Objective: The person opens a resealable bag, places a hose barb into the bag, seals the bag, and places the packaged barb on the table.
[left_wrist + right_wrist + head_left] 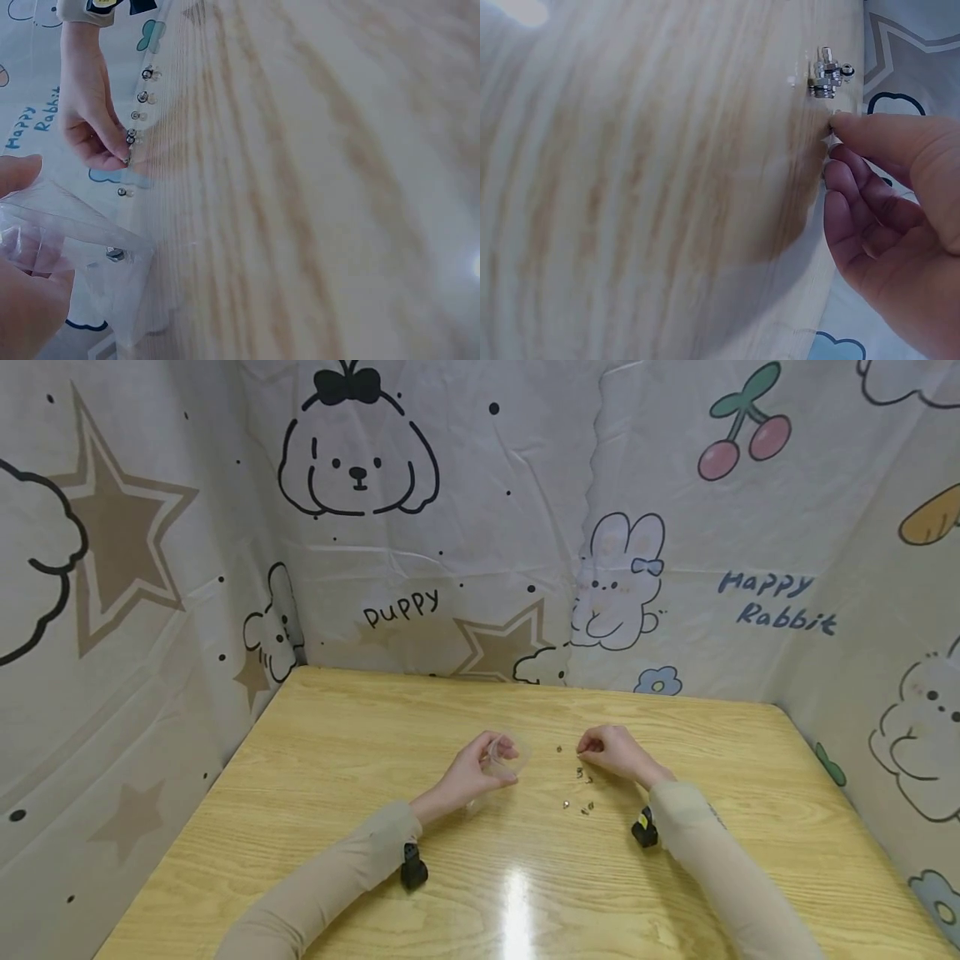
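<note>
My left hand (480, 768) holds a clear, soft-looking plastic bag (112, 262) by its upper part, thumb on one side and fingers on the other. A shiny metal piece (115, 254) shows through or just behind the film. To the right, my right hand (617, 752) is down at the tabletop, thumb and fingertips pinching a small metal fitting (127, 160) that they mostly hide. Several more small threaded metal fittings (826, 79) lie near it, among them one fitting (558, 749) between the two hands.
The wooden table (337, 718) has a glossy surface with a bright reflection near the front. A printed cloth (480, 543) hangs behind it and along both sides. Further loose fittings (591, 806) lie in front of the right hand.
</note>
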Action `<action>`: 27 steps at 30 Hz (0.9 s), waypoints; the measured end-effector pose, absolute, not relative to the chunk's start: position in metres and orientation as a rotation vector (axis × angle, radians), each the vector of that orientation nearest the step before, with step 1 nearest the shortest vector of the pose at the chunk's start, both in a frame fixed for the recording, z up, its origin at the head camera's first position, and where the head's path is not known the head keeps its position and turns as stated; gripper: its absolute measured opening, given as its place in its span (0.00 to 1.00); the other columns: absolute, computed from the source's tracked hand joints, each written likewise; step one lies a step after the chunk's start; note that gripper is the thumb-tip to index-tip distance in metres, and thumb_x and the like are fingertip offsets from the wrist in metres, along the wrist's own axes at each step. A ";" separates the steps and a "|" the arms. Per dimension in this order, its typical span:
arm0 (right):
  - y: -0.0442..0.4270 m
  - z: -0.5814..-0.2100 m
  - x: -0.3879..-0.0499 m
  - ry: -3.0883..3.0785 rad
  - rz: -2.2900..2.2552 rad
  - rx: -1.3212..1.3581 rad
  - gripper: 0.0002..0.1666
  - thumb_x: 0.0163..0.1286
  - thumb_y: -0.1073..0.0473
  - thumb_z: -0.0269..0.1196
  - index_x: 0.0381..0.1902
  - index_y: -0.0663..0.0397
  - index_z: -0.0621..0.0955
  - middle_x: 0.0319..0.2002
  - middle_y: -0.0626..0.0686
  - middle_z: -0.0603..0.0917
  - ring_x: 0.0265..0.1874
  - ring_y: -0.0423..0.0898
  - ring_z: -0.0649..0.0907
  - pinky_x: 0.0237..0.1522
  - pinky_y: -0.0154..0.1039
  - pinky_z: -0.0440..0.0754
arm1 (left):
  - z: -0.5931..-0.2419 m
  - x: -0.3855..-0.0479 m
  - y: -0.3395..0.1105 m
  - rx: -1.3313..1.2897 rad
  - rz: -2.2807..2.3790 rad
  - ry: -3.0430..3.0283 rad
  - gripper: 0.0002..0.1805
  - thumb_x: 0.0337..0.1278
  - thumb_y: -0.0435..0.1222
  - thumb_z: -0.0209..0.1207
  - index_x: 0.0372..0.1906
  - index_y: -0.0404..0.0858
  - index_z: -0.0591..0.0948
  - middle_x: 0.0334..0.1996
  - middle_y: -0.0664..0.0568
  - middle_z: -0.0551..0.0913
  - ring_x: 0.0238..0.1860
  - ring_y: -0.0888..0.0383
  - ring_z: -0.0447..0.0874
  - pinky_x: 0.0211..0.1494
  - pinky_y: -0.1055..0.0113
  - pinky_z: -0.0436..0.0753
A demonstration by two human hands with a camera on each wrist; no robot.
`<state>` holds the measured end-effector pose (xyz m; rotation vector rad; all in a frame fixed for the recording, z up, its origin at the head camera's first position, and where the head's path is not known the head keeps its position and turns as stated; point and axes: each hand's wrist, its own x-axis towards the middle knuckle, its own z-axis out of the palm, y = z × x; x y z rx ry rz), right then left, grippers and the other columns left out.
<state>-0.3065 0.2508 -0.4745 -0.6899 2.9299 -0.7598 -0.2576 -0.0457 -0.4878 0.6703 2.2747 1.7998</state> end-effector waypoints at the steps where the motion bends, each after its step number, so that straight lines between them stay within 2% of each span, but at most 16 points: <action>1: 0.251 -0.475 -0.306 2.932 -0.758 -0.693 0.02 0.65 0.64 0.67 0.32 0.57 0.85 0.30 0.51 0.87 0.30 0.38 0.81 0.35 0.31 0.81 | -0.488 -0.258 -0.046 0.681 1.798 2.281 0.27 0.55 0.30 0.68 0.60 0.36 0.73 0.55 0.42 0.82 0.62 0.47 0.78 0.75 0.42 0.67; 6: 0.251 -0.475 -0.305 2.941 -0.743 -0.699 0.03 0.65 0.64 0.66 0.32 0.58 0.84 0.30 0.52 0.86 0.30 0.40 0.81 0.35 0.31 0.81 | -0.489 -0.258 -0.046 0.732 1.782 2.315 0.27 0.56 0.31 0.69 0.59 0.34 0.72 0.54 0.42 0.82 0.60 0.50 0.80 0.73 0.39 0.68; 15: 0.245 -0.463 -0.301 2.940 -0.790 -0.714 0.04 0.65 0.64 0.63 0.34 0.61 0.82 0.32 0.52 0.85 0.32 0.40 0.81 0.36 0.32 0.82 | -0.486 -0.257 -0.046 0.658 1.801 2.254 0.27 0.56 0.29 0.68 0.60 0.33 0.72 0.56 0.40 0.81 0.63 0.44 0.77 0.77 0.42 0.64; 27: 0.214 -0.423 -0.284 2.926 -0.872 -0.898 0.02 0.66 0.62 0.65 0.35 0.56 0.83 0.31 0.49 0.86 0.32 0.38 0.81 0.37 0.31 0.84 | -0.487 -0.257 -0.044 0.649 1.812 2.241 0.28 0.56 0.28 0.67 0.61 0.32 0.72 0.57 0.37 0.81 0.63 0.43 0.77 0.77 0.42 0.63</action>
